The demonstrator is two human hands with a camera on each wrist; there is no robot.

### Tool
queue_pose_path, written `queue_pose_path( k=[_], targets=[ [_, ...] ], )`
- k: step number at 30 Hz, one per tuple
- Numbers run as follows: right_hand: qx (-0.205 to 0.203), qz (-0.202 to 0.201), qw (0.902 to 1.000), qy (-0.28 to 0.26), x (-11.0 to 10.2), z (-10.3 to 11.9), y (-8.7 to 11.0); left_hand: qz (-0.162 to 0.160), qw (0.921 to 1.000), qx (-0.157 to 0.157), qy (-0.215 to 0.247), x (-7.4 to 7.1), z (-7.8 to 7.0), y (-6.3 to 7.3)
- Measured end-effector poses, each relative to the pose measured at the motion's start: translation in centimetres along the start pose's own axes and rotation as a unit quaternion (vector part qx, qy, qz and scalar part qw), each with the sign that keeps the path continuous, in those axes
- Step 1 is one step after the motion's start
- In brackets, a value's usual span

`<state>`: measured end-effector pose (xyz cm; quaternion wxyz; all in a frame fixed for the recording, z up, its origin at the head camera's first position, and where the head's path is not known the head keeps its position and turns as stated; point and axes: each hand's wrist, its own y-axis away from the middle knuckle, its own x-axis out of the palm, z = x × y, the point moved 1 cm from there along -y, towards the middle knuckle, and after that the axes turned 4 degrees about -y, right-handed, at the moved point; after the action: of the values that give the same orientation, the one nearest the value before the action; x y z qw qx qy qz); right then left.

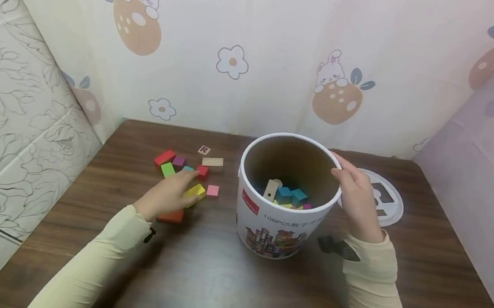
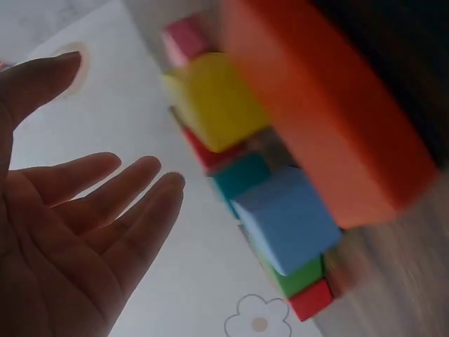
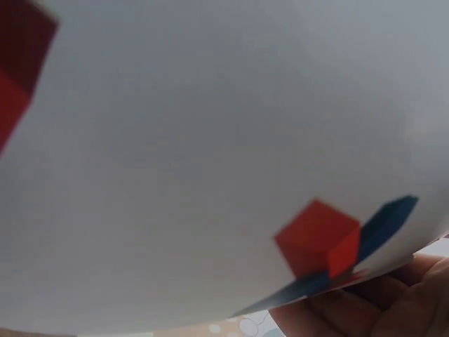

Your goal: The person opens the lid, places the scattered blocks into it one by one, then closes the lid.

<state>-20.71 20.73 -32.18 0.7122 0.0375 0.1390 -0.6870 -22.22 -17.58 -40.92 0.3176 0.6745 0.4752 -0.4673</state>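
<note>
Rightward, lid partly hidden by right hand gripping bucket; left hand loose near blocks, contact unclear.

Brown wood-grain table; backdrop printed with rabbits, flowers; floral line-drawn panel at left.

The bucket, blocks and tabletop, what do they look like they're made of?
Bucket: cardboard or plastic, smooth and printed outside; its brownish inside hints at cardboard. Blocks: probably wood, mostly with flat, even paint; the pale block looks bare. Tabletop: wood or wood-look laminate, given its streaky dark grain and soft sheen.
</note>
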Motion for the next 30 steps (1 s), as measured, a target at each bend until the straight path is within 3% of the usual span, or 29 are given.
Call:
queue_pose_path(
  k=[6, 16, 21, 30],
  targets=[
    [0.003, 0.003, 1.0, -0.007, 0.0, -0.3, 0.1, 0.022, 0.9973, -0.002, -0.07, 1.2, 0.7, -0.4],
    [0.008, -0.006, 0.9999, -0.005, -0.1, -0.2, 0.3, 0.045, 0.9929, -0.009, -0.11, 2.4, 0.7, -1.6],
    [0.008, -0.008, 0.9999, -0.006, -0.1, -0.2, 0.3, 0.053, 0.9934, -0.027, -0.098, 2.6, 0.8, -2.0],
    [0.003, -0.007, 1.0, -0.006, -0.1, -0.2, 0.3, 0.016, 0.9993, -0.026, -0.02, 0.8, 0.2, -1.3]
  ],
)
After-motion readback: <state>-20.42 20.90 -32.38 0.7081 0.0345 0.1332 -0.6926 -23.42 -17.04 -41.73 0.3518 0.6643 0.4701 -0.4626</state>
